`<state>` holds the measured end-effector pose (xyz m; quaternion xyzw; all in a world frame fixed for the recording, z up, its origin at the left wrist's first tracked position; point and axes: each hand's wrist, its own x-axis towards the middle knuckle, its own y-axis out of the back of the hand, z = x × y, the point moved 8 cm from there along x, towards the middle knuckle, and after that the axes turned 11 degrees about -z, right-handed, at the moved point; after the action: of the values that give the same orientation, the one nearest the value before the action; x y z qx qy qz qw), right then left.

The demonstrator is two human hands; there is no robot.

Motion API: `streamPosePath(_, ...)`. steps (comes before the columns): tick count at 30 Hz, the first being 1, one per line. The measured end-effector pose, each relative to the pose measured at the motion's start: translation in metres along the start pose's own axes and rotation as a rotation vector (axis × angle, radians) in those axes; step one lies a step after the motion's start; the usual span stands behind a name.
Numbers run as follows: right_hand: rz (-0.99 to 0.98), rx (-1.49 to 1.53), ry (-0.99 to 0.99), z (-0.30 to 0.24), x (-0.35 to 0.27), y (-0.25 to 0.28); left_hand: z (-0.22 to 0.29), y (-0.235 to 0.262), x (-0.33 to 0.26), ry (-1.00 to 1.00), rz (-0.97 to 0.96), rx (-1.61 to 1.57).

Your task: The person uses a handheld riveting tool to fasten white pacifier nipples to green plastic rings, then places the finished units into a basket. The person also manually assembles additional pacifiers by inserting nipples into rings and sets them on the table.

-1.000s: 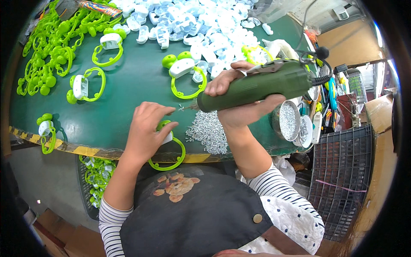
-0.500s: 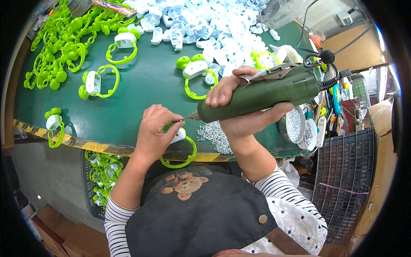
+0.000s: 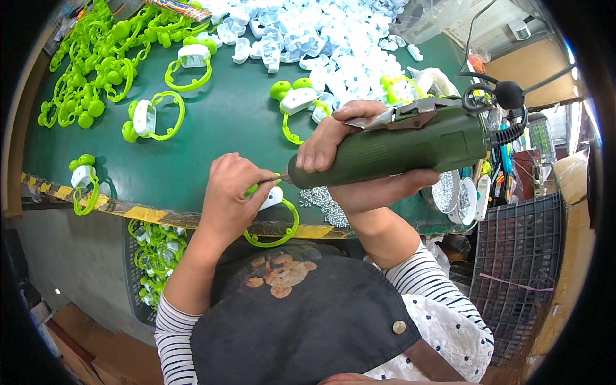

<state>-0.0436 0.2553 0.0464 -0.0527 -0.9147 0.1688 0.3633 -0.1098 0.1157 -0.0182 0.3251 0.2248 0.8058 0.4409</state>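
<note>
A dark green table (image 3: 212, 147) is seen from above. At its near edge, a lime-green ring toy with a white centre piece (image 3: 273, 215) is pinned down by the left hand (image 3: 231, 196), whose fingers are closed over it. A thick green electric screwdriver (image 3: 391, 151) is gripped firmly by the right hand (image 3: 356, 160), with its tip set against the white piece. A small heap of silver screws (image 3: 324, 202) lies just beside the toy. Finished ring toys (image 3: 151, 119) are scattered across the table, and loose white plastic parts (image 3: 321, 35) are piled at the far side.
</note>
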Motion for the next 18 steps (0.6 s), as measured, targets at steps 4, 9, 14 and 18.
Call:
streamPosePath(4, -0.017, -0.074, -0.064, 0.004, -0.002, -0.006, 0.005, 0.002, 0.000, 0.015, -0.026, 0.043)
streamPosePath(9, -0.049, -0.233, -0.271, 0.009, -0.004, -0.013, 0.000, 0.006, -0.005, 0.055, -0.029, -0.024)
streamPosePath(14, -0.023, -0.277, -0.312, 0.017, -0.006, -0.011, -0.010, 0.010, -0.010, 0.045, 0.022, -0.048)
streamPosePath(18, -0.119, -0.307, -0.348, 0.029, -0.006, -0.025, -0.012, 0.005, -0.010, 0.050, 0.023, -0.096)
